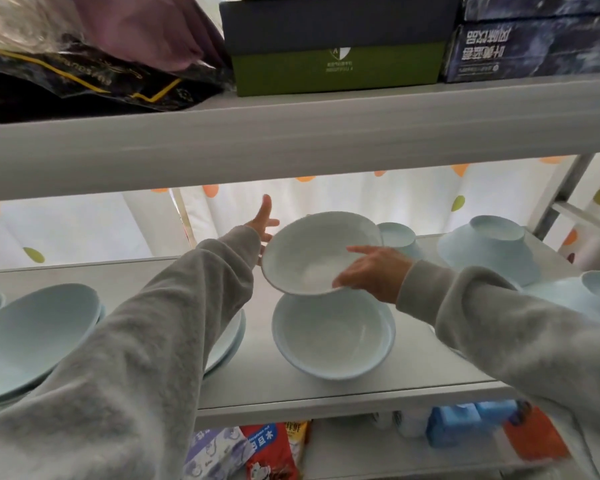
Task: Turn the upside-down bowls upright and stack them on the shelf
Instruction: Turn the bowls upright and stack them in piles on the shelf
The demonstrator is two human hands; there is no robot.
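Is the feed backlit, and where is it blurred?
Head view: strong backlight comes through the curtain; the held bowl looks washed out inside; the right sleeve and the packets below are smeared; the wide lens skews the upper shelf.

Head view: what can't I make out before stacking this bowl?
Head view only:
Left hand: fingers partly behind the held bowl, grip unclear.
Small upside-down bowl: mostly hidden by the held bowl.
Plates at left: covered by the left sleeve, count unclear.
Lower-shelf packets: blurred, cut by the bottom edge.
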